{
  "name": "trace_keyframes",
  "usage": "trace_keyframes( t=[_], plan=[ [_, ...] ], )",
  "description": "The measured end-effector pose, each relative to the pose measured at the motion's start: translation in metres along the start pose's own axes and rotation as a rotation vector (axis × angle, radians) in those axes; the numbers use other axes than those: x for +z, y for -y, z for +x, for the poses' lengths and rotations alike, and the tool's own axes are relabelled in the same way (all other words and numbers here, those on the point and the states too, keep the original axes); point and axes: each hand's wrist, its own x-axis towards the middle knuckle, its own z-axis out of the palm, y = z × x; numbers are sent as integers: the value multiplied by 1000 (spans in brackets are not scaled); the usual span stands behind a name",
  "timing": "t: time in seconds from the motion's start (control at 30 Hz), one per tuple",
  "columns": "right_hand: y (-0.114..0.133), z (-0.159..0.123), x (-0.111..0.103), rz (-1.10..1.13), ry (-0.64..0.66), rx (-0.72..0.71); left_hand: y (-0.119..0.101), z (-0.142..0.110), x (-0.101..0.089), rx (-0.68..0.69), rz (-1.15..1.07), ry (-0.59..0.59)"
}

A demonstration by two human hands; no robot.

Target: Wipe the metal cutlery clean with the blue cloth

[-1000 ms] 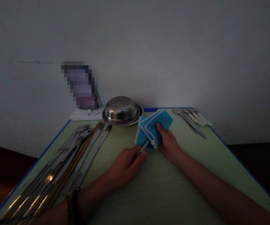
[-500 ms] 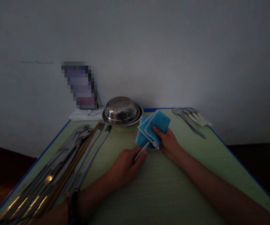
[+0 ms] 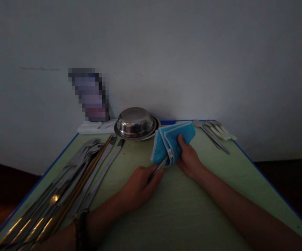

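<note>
A folded blue cloth [image 3: 163,144] with pale edging is held up over the table by my right hand [image 3: 190,158], whose thumb lies across its front and whose fingers are behind it. My left hand [image 3: 141,188] is closed on a slim metal utensil [image 3: 162,164]. The utensil's far end goes into the folds of the cloth, so its kind is hidden. Both hands are close together near the table's middle, with the cloth between the utensil and my right palm.
Metal bowls [image 3: 135,122] are stacked upside down by the wall. Long metal cutlery [image 3: 69,174] and wooden chopsticks [image 3: 94,164] line the green table's left side. Several spoons [image 3: 213,137], some white-handled, lie at the back right. A blurred upright screen [image 3: 90,97] leans behind a white strip [image 3: 88,129].
The cloth has opened out and shifted slightly right, its folds rearranged around the utensil's end. My right thumb has moved a little right. My left hand stays almost in place.
</note>
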Motion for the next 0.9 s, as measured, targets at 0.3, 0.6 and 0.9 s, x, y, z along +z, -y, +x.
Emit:
trace_keyframes(
  t=[0.3,0.6,0.9],
  plan=[
    [0,-1,-5,-144,111,-40,-2,0,-1,-25,-18,-8],
    [1,-3,-3,-93,52,-4,0,1,1,-28,61,-14],
    [-2,-1,-1,-20,-7,-24,-1,0,1,-6,47,8]
  ],
)
